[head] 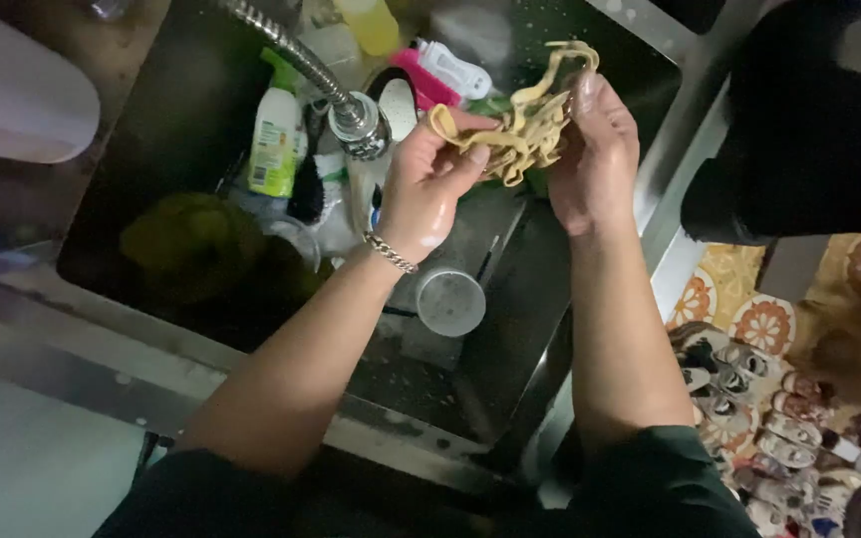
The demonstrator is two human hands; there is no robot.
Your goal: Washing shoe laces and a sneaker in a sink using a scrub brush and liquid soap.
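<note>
Both my hands are raised over a dark metal sink (pixel 181 120) and together hold a tangled yellowish strip, like a wet cord or lace (pixel 535 125). My left hand (pixel 429 184), with a chain bracelet on the wrist, pinches its left end. My right hand (pixel 595 149) grips the bunched right part, and a loop sticks up above the fingers. A flexible metal faucet hose with its spray head (pixel 356 120) hangs just left of my left hand.
In the sink lie a green-capped white bottle (pixel 276 139), a yellow bottle (pixel 371 25), a pink and white brush (pixel 440 75), a dark brush, a metal cup (pixel 450 299) and a yellow-green cloth (pixel 191 239). Patterned shoes (pixel 749 399) sit on the floor at right.
</note>
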